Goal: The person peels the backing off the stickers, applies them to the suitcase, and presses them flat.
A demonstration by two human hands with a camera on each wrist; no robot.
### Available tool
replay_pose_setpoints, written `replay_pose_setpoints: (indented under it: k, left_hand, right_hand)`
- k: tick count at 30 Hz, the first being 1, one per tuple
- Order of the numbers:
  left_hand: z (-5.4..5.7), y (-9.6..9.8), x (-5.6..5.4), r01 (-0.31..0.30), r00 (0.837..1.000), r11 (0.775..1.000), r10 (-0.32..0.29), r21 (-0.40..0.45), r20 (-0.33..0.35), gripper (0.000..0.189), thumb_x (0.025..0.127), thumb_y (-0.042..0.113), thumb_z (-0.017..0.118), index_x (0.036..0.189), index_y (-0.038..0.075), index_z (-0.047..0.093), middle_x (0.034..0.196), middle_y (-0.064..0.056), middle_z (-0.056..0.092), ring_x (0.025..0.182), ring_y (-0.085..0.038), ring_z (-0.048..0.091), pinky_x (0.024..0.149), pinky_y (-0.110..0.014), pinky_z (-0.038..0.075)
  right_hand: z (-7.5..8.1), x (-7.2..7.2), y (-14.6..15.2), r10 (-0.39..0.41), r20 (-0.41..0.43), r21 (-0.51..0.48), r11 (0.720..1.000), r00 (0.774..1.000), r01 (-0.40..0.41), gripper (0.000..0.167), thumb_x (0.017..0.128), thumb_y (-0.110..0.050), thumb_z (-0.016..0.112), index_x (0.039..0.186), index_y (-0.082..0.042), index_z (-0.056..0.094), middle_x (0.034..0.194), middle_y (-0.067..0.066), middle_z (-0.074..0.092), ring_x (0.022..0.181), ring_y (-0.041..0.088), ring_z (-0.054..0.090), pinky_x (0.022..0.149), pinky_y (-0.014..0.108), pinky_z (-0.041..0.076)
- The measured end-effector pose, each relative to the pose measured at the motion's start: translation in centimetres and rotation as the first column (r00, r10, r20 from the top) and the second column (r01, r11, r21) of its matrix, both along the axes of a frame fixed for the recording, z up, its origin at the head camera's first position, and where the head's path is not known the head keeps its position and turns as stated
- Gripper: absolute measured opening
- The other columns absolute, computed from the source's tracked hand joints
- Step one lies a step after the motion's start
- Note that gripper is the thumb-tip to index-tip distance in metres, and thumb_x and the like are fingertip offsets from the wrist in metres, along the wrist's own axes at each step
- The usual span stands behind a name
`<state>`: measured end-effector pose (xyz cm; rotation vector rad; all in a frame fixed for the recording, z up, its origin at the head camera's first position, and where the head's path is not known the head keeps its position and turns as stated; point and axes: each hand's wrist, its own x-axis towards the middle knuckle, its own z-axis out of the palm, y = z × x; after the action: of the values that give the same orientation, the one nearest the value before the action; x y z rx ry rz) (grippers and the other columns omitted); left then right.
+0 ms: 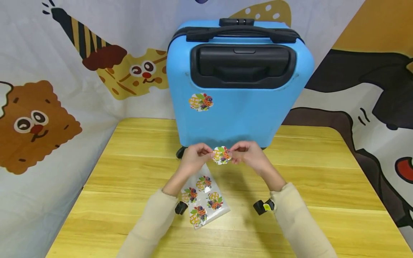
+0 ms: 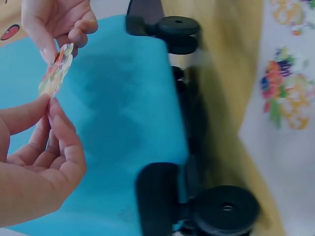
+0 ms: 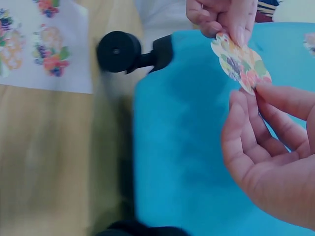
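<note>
A fruit-patterned sticker with a scalloped edge is stretched between both hands, in front of the lower part of a blue suitcase. My left hand pinches its left edge between thumb and forefinger. The opposite edge is pinched by my right hand, as the right wrist view also shows with the sticker tilted. Another such sticker is stuck on the suitcase's upper left, under the black handle recess. Below my left hand lies a white sticker sheet bearing several similar stickers.
The suitcase stands upright at the back of the wooden table, its black wheels toward me. A cartoon-printed cloth hangs behind and at the sides. Both wrists wear small black cameras.
</note>
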<state>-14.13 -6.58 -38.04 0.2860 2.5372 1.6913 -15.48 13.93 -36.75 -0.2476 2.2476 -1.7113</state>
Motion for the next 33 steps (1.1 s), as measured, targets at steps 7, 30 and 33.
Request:
replay_pose_setpoints:
  k: [7, 30, 33]
  left_hand:
    - [3.1, 0.9, -0.6, -0.090, 0.980, 0.993, 0.102, 0.074, -0.170, 0.007, 0.081, 0.010, 0.069, 0.082, 0.003, 0.067, 0.074, -0.004, 0.064, 0.066, -0.015, 0.057, 0.062, -0.025, 0.048]
    - [10.5, 2.8, -2.4, -0.275, 0.803, 0.958, 0.277, 0.085, -0.528, 0.014, 0.082, 0.015, 0.070, 0.081, 0.001, 0.071, 0.071, -0.007, 0.067, 0.060, -0.014, 0.060, 0.055, -0.023, 0.047]
    - [10.6, 3.0, -2.7, -0.297, 0.778, 0.952, 0.283, 0.068, -0.561, 0.016, 0.080, 0.017, 0.072, 0.080, 0.001, 0.071, 0.071, -0.007, 0.067, 0.060, -0.014, 0.059, 0.055, -0.023, 0.047]
  right_hand:
    - [3.4, -0.5, -0.2, -0.086, -0.184, -0.035, 0.996, 0.979, 0.081, 0.015, 0.084, -0.006, 0.064, 0.091, 0.008, 0.064, 0.070, 0.010, 0.063, 0.057, 0.019, 0.059, 0.057, 0.032, 0.052]
    - [9.5, -1.3, -2.3, -0.374, -0.555, -0.082, 0.913, 0.743, 0.399, 0.023, 0.080, -0.019, 0.071, 0.080, 0.003, 0.065, 0.071, 0.010, 0.063, 0.050, 0.015, 0.053, 0.049, 0.023, 0.047]
    - [9.7, -1.3, -2.5, -0.378, -0.598, -0.078, 0.905, 0.707, 0.418, 0.023, 0.080, -0.018, 0.071, 0.078, 0.003, 0.065, 0.069, 0.011, 0.062, 0.048, 0.013, 0.052, 0.047, 0.023, 0.045]
